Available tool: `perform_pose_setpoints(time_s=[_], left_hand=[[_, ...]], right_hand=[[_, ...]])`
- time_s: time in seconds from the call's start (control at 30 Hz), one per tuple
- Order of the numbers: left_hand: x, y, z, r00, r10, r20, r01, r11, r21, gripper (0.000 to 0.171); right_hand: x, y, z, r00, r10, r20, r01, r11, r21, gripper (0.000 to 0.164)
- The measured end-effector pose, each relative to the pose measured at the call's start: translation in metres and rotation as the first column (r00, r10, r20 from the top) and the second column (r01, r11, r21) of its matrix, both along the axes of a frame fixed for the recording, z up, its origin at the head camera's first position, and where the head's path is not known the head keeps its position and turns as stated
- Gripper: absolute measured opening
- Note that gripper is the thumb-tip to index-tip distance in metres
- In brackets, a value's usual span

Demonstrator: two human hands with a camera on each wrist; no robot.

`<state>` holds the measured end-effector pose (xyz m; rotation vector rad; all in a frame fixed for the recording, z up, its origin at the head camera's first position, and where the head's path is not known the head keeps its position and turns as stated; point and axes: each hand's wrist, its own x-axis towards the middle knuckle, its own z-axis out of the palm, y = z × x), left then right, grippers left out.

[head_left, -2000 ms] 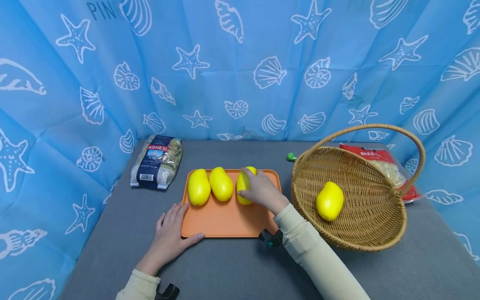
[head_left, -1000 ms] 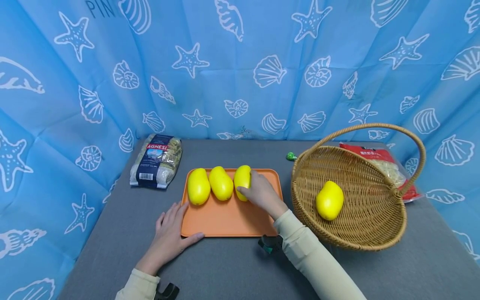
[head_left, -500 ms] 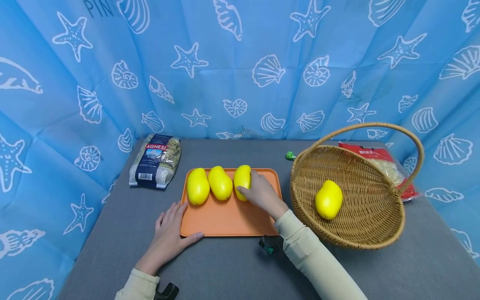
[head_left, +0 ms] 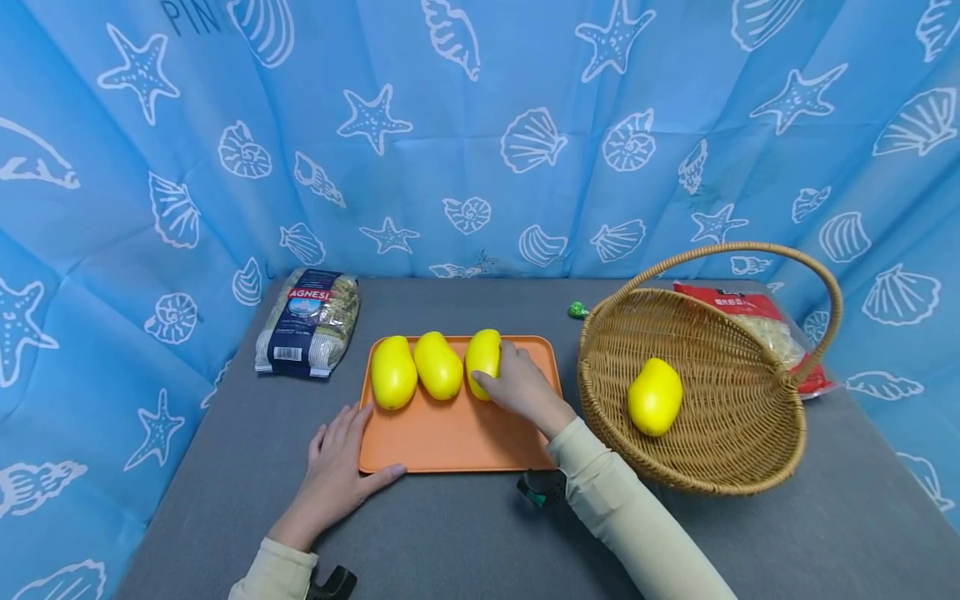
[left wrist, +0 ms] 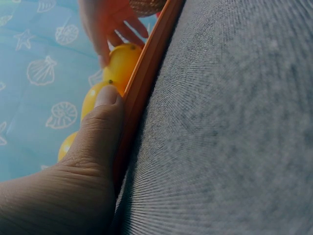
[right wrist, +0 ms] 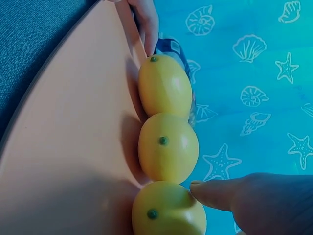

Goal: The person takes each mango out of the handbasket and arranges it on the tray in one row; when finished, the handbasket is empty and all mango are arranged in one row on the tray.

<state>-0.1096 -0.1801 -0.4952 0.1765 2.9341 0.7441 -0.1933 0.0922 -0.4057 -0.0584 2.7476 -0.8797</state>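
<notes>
Three yellow mangoes lie side by side along the far half of an orange tray. My right hand is at the right mango, its thumb on the near side and its fingers round the right side. In the right wrist view the thumb touches that mango. My left hand lies with straight, spread fingers at the tray's near left corner, its fingertips on the left rim and its thumb along the front edge. The left mango and middle mango touch nothing of mine.
A wicker basket with a tall handle stands right of the tray, one mango inside. A red package lies partly behind it. Back left lies an AGNESI pasta bag; a small green object is near the basket.
Over the first second the right mango shifted slightly left beside the middle one, with my right hand settling on its right side. Since then both hands have stayed put; the head view drifts slightly.
</notes>
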Motion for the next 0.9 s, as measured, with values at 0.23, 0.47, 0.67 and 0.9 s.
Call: perform_pose_setpoints(time_s=[0.23,0.47,0.67,0.9], left_hand=[[0.000,0.000,0.000,1.000,-0.001,-0.007,0.001,1.000,0.001,0.107],[0.000,0.000,0.001,1.000,-0.002,0.011,0.002,1.000,0.001,0.108],[0.003,-0.001,0.000,1.000,0.004,-0.010,-0.004,1.000,0.005,0.108],[0.001,0.000,0.000,1.000,-0.005,-0.018,0.006,1.000,0.015,0.107]], right_hand=[[0.005,0.001,0.008,1.000,0.001,0.000,-0.001,1.000,0.018,0.077],[0.031,0.008,0.039,0.998,0.042,-0.047,-0.041,0.999,0.025,0.079],[0.064,0.023,0.077,0.993,0.088,-0.075,-0.083,0.994,0.070,0.075],[0.084,0.056,0.107,0.987,0.116,-0.110,-0.096,0.980,0.176,0.071]])
